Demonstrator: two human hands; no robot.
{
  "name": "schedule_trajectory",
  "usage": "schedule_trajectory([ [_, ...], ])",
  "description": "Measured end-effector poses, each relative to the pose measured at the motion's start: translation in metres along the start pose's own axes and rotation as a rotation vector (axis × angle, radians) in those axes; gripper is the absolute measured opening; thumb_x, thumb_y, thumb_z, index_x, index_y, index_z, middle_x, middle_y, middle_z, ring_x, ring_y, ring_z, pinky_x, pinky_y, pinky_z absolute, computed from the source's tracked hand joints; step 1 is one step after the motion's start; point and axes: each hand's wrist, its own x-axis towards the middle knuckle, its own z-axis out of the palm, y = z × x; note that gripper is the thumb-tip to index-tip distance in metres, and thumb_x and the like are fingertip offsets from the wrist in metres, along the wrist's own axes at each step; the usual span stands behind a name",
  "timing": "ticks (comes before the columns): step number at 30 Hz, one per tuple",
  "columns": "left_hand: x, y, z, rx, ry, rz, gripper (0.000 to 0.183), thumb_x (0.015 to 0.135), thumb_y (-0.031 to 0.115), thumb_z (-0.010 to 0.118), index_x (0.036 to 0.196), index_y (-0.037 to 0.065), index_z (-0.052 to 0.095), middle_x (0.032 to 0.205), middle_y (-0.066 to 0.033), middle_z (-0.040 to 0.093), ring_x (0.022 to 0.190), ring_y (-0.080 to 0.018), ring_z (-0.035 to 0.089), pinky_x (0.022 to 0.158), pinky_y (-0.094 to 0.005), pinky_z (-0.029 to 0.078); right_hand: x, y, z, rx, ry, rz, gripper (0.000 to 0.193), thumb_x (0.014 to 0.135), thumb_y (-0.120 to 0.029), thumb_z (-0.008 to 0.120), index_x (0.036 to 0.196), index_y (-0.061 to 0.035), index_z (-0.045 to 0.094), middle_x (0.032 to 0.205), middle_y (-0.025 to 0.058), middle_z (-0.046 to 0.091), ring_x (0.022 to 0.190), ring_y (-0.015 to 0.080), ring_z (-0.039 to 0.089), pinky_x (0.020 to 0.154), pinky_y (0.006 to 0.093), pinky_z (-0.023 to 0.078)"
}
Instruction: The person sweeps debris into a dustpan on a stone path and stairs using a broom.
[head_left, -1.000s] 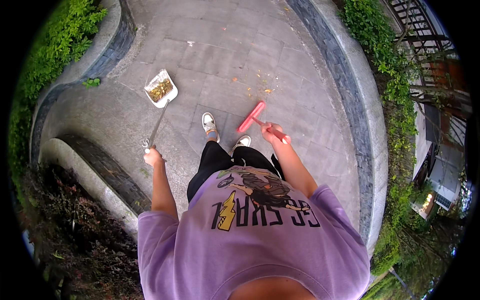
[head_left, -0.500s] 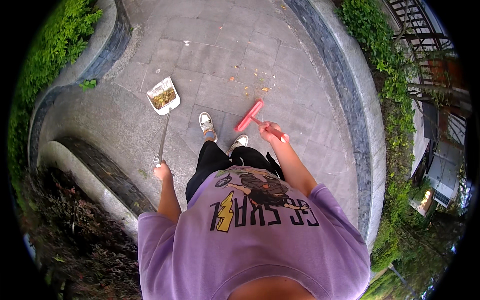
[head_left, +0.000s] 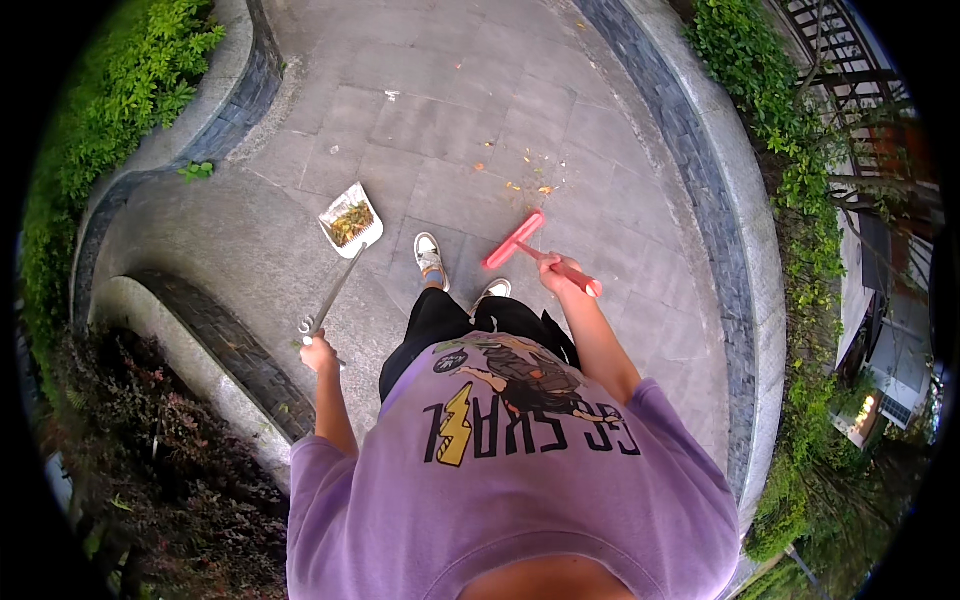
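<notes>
My left hand (head_left: 318,353) is closed around the top of a long grey handle that runs down to a white dustpan (head_left: 371,229). Dry leaves (head_left: 350,224) lie inside the pan, which is ahead of me on the left. My right hand (head_left: 556,271) grips the pinkish-red handle of a broom (head_left: 514,240), whose red head is just in front of my right shoe. Scattered yellow and orange leaves (head_left: 545,189) lie on the paving beyond the broom head.
Grey stone paving (head_left: 440,130) stretches ahead. A low curved stone wall (head_left: 690,130) borders it on the right, and another (head_left: 232,90) on the left with green shrubs (head_left: 150,85) behind. A curved planter wall (head_left: 200,365) with dark reddish plants stands close at my left.
The dustpan, the broom and both hands appear slightly lower and further right, as does the ground around them. The dustpan's handle slants more. Both hands keep their grips.
</notes>
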Motion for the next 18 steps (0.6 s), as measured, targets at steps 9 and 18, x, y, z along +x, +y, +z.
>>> schedule_trajectory([
  [9, 0.021, -0.022, -0.045, -0.060, -0.059, -0.036, 0.025, 0.070, 0.017, 0.069, 0.058, -0.003, 0.059, 0.048, -0.0076, 0.051, 0.038, -0.0194, 0.049, 0.037, -0.0354, 0.039, -0.004, -0.060, 0.006, 0.150, 0.070, -0.138, 0.056, 0.095, -0.025, 0.026, 0.147, -0.0071, 0.016, 0.147, 0.0371, 0.009, 0.058, 0.0145, 0.053, 0.044, 0.0182, 0.048],
  [18, 0.063, 0.011, -0.062, 0.013, -0.118, -0.026, 0.022, 0.070, 0.016, 0.068, 0.065, -0.003, 0.058, 0.056, -0.0087, 0.054, 0.042, -0.0193, 0.052, 0.039, -0.0331, 0.043, -0.009, -0.113, -0.016, 0.226, 0.152, -0.225, 0.038, 0.092, -0.026, 0.033, 0.122, -0.0046, 0.043, 0.120, 0.0217, 0.045, 0.060, 0.0160, 0.054, 0.044, 0.0205, 0.048],
])
